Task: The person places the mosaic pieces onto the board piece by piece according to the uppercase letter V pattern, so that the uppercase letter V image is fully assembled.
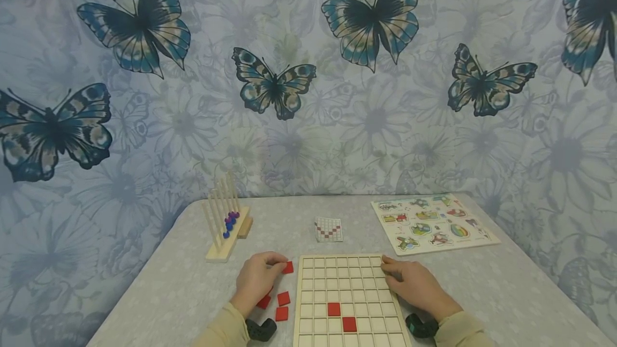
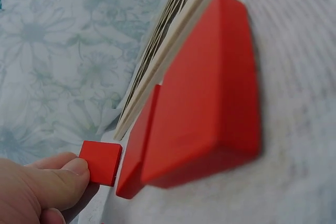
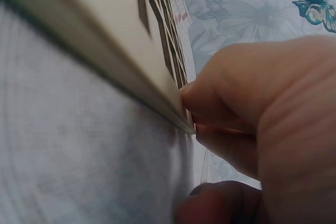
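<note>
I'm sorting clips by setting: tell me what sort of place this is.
Probably a play or learning corner: one table holds a gridded board with red tiles, a picture board and a peg stand.

Your sleeves (image 1: 224, 328) are pale beige, your tiles (image 1: 283, 299) plain red, your board (image 1: 373, 309) cream with a grid of darker lines; you face a white card (image 1: 329, 226) with reddish squares (image 1: 328, 236) in a V, blue and purple beads (image 1: 230, 224), and teal-and-black butterflies (image 1: 141, 24) on a blue-grey floral wall (image 1: 376, 122)
</note>
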Demonstrator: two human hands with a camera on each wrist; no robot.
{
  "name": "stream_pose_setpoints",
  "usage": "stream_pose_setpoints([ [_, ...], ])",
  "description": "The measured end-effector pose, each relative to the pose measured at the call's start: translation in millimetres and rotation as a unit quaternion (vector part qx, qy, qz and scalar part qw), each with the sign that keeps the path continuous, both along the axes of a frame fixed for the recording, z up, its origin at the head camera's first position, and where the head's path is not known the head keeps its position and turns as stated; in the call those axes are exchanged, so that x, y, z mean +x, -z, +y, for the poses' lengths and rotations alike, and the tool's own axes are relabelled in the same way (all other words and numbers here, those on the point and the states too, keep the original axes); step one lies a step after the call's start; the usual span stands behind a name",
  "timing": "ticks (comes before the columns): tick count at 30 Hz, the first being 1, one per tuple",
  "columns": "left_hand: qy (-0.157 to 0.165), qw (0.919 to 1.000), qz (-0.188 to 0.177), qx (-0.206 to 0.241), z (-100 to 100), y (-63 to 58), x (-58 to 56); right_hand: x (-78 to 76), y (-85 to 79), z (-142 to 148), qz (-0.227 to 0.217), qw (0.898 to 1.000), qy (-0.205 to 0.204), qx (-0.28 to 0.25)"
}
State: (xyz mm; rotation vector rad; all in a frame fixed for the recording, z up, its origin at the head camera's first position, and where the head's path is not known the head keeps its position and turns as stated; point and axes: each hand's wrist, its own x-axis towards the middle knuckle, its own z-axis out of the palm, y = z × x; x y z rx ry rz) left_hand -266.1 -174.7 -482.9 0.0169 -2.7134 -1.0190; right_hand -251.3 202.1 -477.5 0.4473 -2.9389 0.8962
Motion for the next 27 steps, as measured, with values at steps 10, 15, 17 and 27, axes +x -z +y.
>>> stream_pose_setpoints([
  [10, 0.005, 0.9999, -0.010, -0.005, -0.5, -2.7, -0.3, 0.8, -0.8, -0.1, 0.008, 1.000, 0.000, 0.004],
  [15, 0.011, 0.9999, -0.010, 0.002, 1.0, -6.3, 2.0, 0.5, -0.1, 0.0, 0.011, 1.000, -0.002, 0.005],
  [17, 0.017, 0.9997, -0.016, 0.006, 2.7, -8.9, 4.2, 0.4, 0.0, 0.0, 0.009, 1.000, -0.002, 0.004],
  [27, 0.083, 0.9951, -0.044, 0.030, 12.7, -21.3, 17.6, 0.8, -1.0, 0.2, 0.006, 1.000, -0.001, 0.006],
])
